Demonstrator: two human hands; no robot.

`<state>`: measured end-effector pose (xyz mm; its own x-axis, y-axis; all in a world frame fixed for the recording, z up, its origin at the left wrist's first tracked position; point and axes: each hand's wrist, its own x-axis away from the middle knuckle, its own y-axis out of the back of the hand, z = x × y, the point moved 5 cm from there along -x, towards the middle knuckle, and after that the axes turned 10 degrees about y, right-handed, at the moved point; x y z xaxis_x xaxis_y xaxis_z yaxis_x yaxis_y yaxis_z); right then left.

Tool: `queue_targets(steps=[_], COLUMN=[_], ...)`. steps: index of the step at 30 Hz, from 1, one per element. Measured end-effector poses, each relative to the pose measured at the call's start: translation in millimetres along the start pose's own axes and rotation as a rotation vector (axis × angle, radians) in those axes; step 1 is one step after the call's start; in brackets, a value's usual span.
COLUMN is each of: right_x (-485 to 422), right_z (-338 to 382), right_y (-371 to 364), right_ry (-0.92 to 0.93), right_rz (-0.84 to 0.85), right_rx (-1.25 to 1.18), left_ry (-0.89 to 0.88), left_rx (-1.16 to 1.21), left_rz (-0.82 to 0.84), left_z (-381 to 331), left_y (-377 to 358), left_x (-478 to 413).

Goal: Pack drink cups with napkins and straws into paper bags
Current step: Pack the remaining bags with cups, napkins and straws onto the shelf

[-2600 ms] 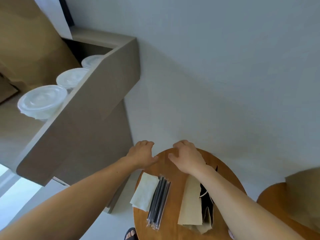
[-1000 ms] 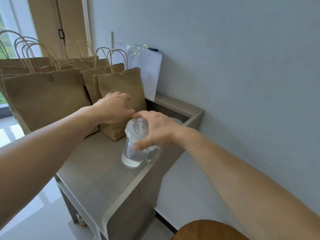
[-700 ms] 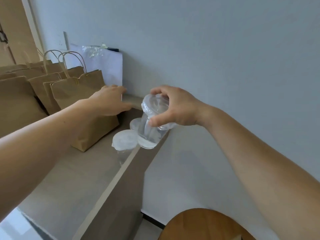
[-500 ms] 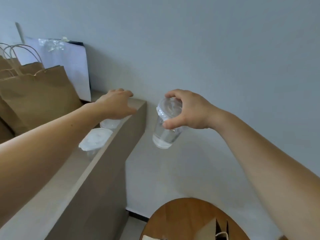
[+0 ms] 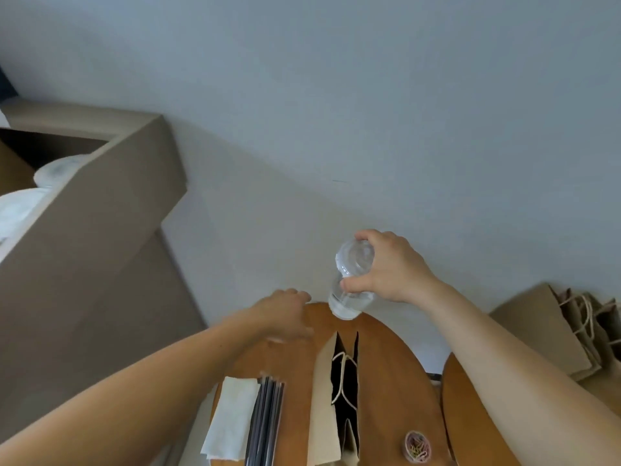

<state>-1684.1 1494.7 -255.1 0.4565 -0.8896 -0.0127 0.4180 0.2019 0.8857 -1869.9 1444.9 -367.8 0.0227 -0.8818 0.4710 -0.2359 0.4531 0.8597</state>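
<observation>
My right hand (image 5: 391, 269) grips a clear lidded drink cup (image 5: 351, 275) by its top, holding it in the air above the far edge of the round wooden table (image 5: 386, 364). An open brown paper bag (image 5: 331, 401) stands on the table just below and nearer to me, its dark mouth and cord handles showing. My left hand (image 5: 285, 317) hovers over the table's far left edge with loosely bent fingers and holds nothing. White napkins (image 5: 232, 418) and wrapped dark straws (image 5: 265, 422) lie left of the bag.
A grey-brown counter (image 5: 100, 213) stands at the left with more lidded cups (image 5: 53, 169) behind its rim. A second wooden table (image 5: 470, 415) at the right carries flat paper bags (image 5: 564, 331). A small dish of paper clips (image 5: 417, 446) sits near the bag.
My right hand lifted a cup off the counter and carried it right and down over the round table. My left hand left the counter and came down to the table's edge.
</observation>
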Motion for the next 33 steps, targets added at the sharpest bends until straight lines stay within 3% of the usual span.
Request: queue_targets(steps=[3,6,15,19,26,33], right_x=[10,14,25,39,63,73], right_z=[-30,-48,-53,-56,-55,-44], right_y=[-28,-51,-89,-98,-101,-141], right_ry=[-0.051,-0.096,-0.113,-0.104,0.188,0.433], right_rz=[0.013,0.006,-0.016,0.018,0.256,0.514], right_rx=[-0.006,-0.045,-0.065,-0.056,0.048,0.307], left_ry=[0.032,0.065,0.194,0.329,0.467,0.496], left_rx=[0.041,0.101,0.285,0.558,0.815,0.898], left_rz=[0.219,0.33,0.228,0.266,0.326,0.354], left_z=[-14,-23,-29,-21,-9,-4], left_y=[-69,-110,-153,-165,-175,-177], left_x=[-1,-1,12,8,4,8])
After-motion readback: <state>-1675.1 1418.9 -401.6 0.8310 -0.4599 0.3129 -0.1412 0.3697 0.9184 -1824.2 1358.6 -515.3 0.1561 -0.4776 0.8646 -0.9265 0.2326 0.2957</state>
